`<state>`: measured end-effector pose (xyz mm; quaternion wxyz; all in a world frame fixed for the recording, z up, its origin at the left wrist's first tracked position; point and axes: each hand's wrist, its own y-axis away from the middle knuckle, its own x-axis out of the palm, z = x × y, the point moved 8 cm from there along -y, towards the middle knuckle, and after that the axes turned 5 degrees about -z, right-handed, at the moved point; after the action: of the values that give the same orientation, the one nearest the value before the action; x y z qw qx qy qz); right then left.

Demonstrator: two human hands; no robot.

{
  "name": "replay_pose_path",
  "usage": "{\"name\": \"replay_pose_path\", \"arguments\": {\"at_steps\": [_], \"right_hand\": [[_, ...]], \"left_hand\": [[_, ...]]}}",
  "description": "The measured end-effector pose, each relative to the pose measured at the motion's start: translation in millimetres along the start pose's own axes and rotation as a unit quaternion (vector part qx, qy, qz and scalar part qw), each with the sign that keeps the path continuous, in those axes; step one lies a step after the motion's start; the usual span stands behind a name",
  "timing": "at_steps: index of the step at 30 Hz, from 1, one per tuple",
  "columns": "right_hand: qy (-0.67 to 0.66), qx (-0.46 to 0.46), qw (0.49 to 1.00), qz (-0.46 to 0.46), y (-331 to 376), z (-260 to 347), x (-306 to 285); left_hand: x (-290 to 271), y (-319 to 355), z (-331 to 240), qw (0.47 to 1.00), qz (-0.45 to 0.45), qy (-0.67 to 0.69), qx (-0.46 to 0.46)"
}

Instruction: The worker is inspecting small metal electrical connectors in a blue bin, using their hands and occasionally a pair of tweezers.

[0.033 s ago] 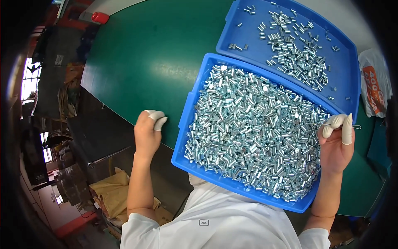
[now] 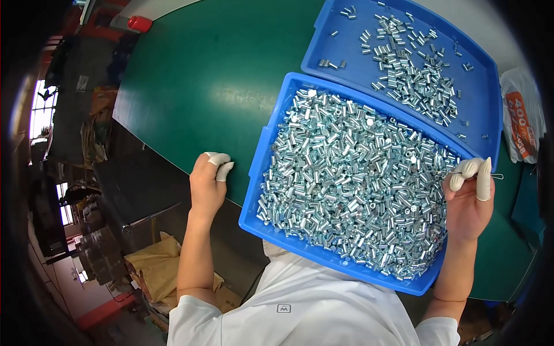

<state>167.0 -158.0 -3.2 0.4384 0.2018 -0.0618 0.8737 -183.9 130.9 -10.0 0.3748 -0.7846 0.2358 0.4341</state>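
A blue plastic bin [image 2: 265, 167] in front of me is heaped with small shiny metal sleeves [image 2: 346, 179]. My right hand [image 2: 468, 202], with pale finger cots on several fingers, is at the bin's right edge. It pinches a thin bent wire tool [image 2: 497, 176]; one end reaches over the sleeves and the looped end sticks out to the right. To the left of the bin, my left hand [image 2: 208, 181] rests at the table's front edge. Its fingers, also in cots, are curled together, and whatever they may hold is hidden.
Behind the bin, a shallower blue tray [image 2: 340, 49] has a looser scatter of similar sleeves. A white and orange plastic bag [image 2: 522, 118] stands right of it. On the green table [image 2: 196, 86], a red object [image 2: 139, 23] sits far left. Brown sacking [image 2: 156, 265] lies below left.
My left hand has shifted very slightly to the right. My right hand and the wire tool look unmoved.
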Motion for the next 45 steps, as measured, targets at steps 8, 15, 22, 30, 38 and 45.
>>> {"name": "replay_pose_path", "arguments": {"at_steps": [8, 15, 22, 30, 38, 45], "right_hand": [[0.008, -0.001, 1.0, 0.018, -1, 0, 1], [-0.002, 0.0, 1.0, 0.013, -3, -2, 3], [0.001, 0.004, 1.0, -0.001, 0, -1, -1], [0.111, -0.077, 0.985, 0.106, 13, 2, 16], [0.259, -0.072, 0.918, 0.292, 53, 13, 123], [0.18, 0.008, 0.896, 0.406, 72, -36, 187]], "left_hand": [[3, 14, 19, 0.993, -0.018, 0.064, -0.098], [-11, 32, 32, 0.962, -0.092, 0.195, -0.169], [-9, 47, 0, 0.995, -0.084, 0.051, -0.03], [-13, 69, 22, 0.928, -0.103, 0.293, -0.203], [2, 80, -28, 0.751, -0.03, 0.605, -0.263], [-9, 70, -51, 0.856, -0.011, 0.489, -0.164]]}}
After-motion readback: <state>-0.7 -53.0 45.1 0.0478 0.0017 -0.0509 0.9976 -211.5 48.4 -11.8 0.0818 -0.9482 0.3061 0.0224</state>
